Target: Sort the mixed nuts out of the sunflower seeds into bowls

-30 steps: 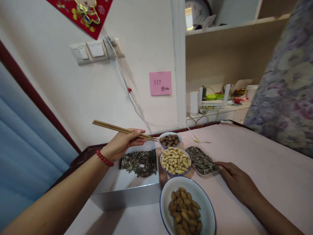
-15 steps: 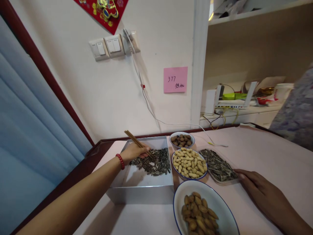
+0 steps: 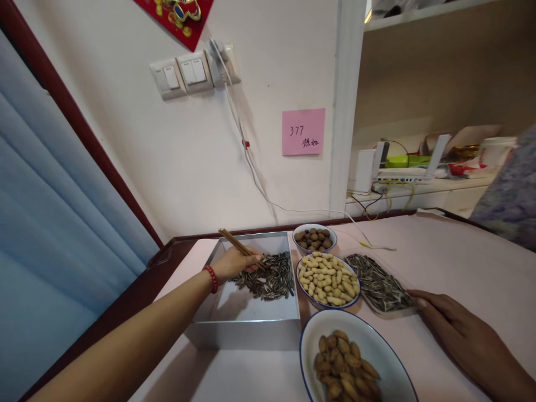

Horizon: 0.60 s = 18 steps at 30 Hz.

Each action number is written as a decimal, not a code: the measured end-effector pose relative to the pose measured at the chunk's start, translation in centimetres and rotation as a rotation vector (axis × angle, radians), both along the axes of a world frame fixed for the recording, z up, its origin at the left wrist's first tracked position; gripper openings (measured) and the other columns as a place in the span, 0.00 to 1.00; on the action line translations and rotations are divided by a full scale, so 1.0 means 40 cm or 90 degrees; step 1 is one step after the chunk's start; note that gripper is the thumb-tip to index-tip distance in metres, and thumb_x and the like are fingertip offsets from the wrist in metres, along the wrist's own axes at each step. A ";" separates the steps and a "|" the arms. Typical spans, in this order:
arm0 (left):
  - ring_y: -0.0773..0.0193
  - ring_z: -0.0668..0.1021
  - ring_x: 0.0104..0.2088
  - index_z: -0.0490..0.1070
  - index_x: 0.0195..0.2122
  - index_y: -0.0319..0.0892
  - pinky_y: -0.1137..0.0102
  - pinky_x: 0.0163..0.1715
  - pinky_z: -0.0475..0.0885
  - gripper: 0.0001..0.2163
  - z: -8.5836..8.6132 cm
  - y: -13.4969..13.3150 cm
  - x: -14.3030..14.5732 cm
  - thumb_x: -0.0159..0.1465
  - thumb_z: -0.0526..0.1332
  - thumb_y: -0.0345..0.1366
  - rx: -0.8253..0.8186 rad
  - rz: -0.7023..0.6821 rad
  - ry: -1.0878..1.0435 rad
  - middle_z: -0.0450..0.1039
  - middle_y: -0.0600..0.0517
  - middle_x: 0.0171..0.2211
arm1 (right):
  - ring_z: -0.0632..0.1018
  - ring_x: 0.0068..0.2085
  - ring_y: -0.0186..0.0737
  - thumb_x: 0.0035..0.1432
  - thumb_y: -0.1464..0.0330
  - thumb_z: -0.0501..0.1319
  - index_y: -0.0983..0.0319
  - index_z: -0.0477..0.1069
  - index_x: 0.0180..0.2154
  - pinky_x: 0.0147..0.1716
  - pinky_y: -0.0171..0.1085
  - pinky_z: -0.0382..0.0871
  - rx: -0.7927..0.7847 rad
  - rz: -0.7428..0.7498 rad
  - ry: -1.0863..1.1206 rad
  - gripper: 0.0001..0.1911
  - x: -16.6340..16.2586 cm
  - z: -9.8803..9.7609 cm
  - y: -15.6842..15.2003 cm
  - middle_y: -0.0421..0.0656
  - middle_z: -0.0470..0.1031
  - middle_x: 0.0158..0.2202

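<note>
My left hand [image 3: 235,261] is closed round a pair of wooden chopsticks [image 3: 238,245], whose tips dip into a heap of striped sunflower seeds [image 3: 268,276] inside a grey box [image 3: 247,326]. A red bead bracelet [image 3: 211,278] sits on that wrist. My right hand [image 3: 454,329] lies flat and open on the pink table, fingertips touching the edge of a clear tray of sunflower seeds [image 3: 377,282]. Between them stand a bowl of peanuts [image 3: 328,274], a small bowl of brown nuts [image 3: 314,238] and a near bowl of almonds [image 3: 347,369].
A white cable [image 3: 368,246] trails over the table from a wall socket. A pink sticky note [image 3: 303,132] hangs on the wall. A shelf at the back right holds a router [image 3: 402,173] and clutter. Blue curtain on the left; flowered fabric [image 3: 511,201] on the right.
My left hand has lowered the chopsticks from above the bowls down into the seeds in the grey box. The view has shifted right. My right hand has stayed by the tray.
</note>
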<state>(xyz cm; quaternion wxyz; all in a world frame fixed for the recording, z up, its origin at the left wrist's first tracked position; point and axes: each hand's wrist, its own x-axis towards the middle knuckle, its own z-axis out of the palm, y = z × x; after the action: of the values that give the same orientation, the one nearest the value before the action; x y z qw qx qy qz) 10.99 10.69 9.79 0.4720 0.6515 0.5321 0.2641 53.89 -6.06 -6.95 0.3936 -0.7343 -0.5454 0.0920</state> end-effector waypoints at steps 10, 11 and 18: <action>0.63 0.80 0.29 0.80 0.28 0.40 0.72 0.31 0.75 0.02 -0.006 -0.009 0.015 0.57 0.68 0.32 0.022 0.011 0.011 0.80 0.50 0.26 | 0.75 0.53 0.51 0.57 0.42 0.51 0.50 0.75 0.45 0.57 0.54 0.68 -0.021 -0.003 0.035 0.27 -0.002 0.007 -0.004 0.40 0.77 0.50; 0.63 0.80 0.28 0.79 0.28 0.40 0.72 0.31 0.75 0.02 -0.008 -0.009 0.017 0.57 0.68 0.32 0.022 0.020 0.009 0.80 0.50 0.25 | 0.75 0.53 0.51 0.57 0.42 0.51 0.50 0.75 0.45 0.57 0.54 0.67 -0.021 -0.001 0.035 0.26 -0.001 0.005 -0.003 0.40 0.77 0.50; 0.61 0.82 0.28 0.78 0.26 0.41 0.70 0.32 0.77 0.03 -0.011 -0.003 0.017 0.57 0.67 0.32 -0.031 0.041 -0.026 0.81 0.48 0.26 | 0.75 0.54 0.50 0.58 0.43 0.51 0.50 0.74 0.47 0.58 0.53 0.67 -0.023 0.004 0.034 0.26 0.002 -0.004 0.001 0.40 0.76 0.51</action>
<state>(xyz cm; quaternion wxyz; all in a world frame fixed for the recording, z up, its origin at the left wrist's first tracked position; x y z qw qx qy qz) 11.68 10.57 9.37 0.4900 0.6168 0.5491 0.2793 53.98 -6.04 -7.09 0.3947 -0.7369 -0.5350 0.1223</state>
